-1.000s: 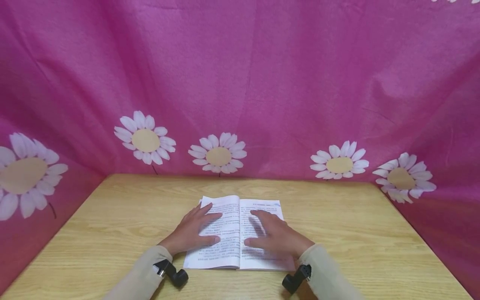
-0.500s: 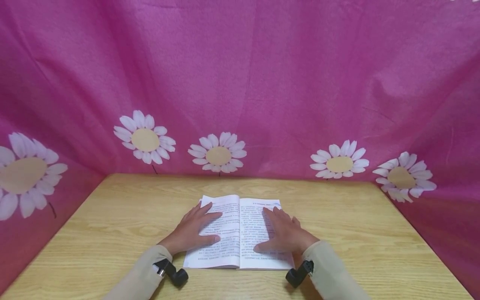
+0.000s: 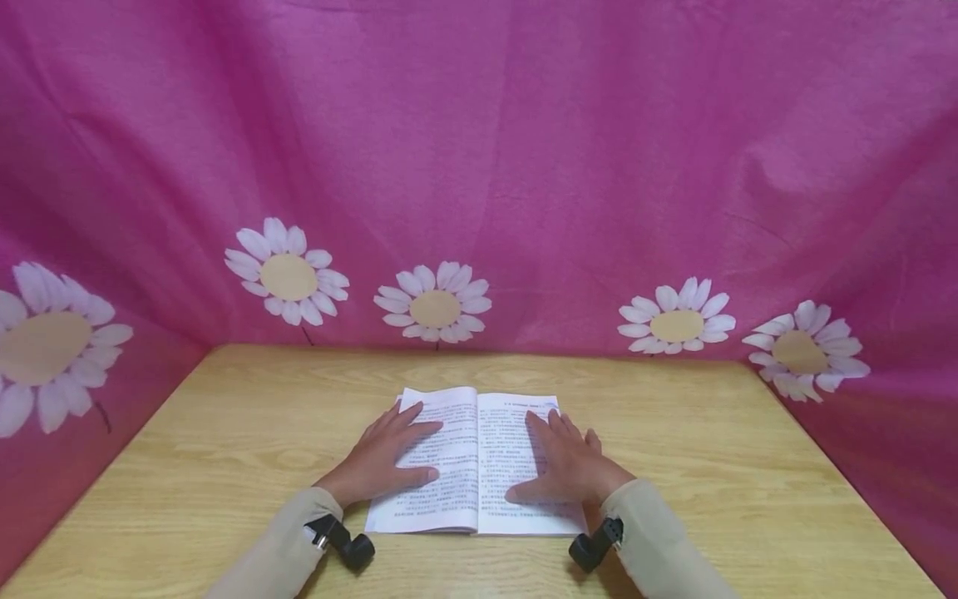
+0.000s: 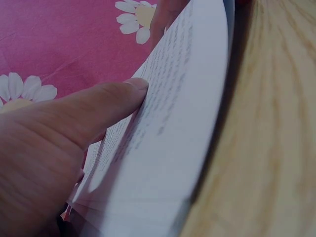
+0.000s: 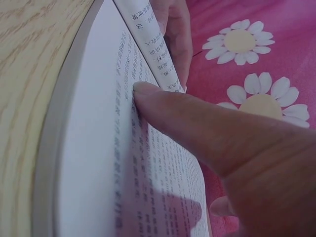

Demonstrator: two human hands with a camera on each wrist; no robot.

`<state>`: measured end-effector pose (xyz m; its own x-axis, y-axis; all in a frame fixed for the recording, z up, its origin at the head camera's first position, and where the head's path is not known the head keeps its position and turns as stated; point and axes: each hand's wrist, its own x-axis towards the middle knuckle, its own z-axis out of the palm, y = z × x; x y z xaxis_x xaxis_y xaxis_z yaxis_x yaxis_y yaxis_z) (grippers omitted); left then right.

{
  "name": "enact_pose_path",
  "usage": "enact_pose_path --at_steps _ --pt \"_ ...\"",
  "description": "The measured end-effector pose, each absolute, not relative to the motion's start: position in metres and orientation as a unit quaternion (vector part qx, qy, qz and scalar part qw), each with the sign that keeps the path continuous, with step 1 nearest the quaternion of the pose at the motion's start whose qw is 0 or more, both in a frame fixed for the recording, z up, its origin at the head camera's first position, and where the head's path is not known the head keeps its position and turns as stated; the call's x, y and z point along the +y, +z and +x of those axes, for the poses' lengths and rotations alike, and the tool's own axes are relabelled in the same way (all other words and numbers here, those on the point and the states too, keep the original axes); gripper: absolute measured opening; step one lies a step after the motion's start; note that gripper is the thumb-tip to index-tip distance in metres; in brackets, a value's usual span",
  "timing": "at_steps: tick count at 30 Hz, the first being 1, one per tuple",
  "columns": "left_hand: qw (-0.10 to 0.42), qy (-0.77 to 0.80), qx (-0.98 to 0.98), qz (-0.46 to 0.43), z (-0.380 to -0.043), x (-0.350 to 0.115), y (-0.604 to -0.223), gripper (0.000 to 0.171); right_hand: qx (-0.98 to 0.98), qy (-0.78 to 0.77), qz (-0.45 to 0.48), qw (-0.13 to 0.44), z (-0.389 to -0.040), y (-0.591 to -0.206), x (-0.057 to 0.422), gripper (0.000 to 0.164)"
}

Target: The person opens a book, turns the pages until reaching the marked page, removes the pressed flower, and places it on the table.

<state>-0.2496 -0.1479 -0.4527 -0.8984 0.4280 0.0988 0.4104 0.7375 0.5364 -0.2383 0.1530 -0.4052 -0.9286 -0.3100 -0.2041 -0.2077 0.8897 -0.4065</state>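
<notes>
An open book (image 3: 452, 507) with printed white pages lies on the wooden table in the head view. My left hand (image 3: 383, 459) rests spread on the left page, its thumb pointing inward over the text. On the right page lies my right hand (image 3: 572, 466), fingers extended toward the top right corner and thumb toward the spine. The left wrist view has the left thumb (image 4: 111, 106) on the page (image 4: 173, 113). In the right wrist view the right thumb (image 5: 173, 116) touches the printed right page (image 5: 94, 148).
A wooden table (image 3: 262, 416) surrounds the book. Behind and at both sides hangs a pink cloth (image 3: 539, 166) printed with white daisies (image 3: 434, 308). Each sleeve carries a small black wrist camera (image 3: 352, 549).
My right hand has moved right and outward from over the middle of the right page to its outer part, then stayed there. The left hand keeps its place.
</notes>
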Motion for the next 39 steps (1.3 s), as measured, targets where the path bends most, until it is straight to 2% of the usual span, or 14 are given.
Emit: enact_pose_path --at_steps 11,23,28,34,39 --pt "0.010 0.286 0.929 0.234 -0.2500 -0.1497 -0.4536 0.071 0.964 -0.186 -0.138 0.131 -0.2422 -0.4079 0.1516 0.118" --pt "0.009 0.290 0.928 0.236 -0.2500 -0.1491 -0.4534 0.070 0.936 -0.280 -0.162 0.141 -0.2411 -0.4039 0.1568 0.109" --pt "0.014 0.287 0.929 0.235 -0.2498 -0.1499 -0.4538 0.070 0.928 -0.299 -0.167 0.149 -0.2417 -0.4028 0.1545 0.099" --pt "0.006 0.279 0.930 0.239 -0.2498 -0.1501 -0.4539 0.069 0.918 -0.317 -0.196 0.138 -0.2402 -0.4018 0.1496 0.080" --pt "0.007 0.277 0.930 0.243 -0.2502 -0.1493 -0.4531 0.069 0.903 -0.364 -0.180 0.140 -0.2365 -0.4001 0.1486 0.069"
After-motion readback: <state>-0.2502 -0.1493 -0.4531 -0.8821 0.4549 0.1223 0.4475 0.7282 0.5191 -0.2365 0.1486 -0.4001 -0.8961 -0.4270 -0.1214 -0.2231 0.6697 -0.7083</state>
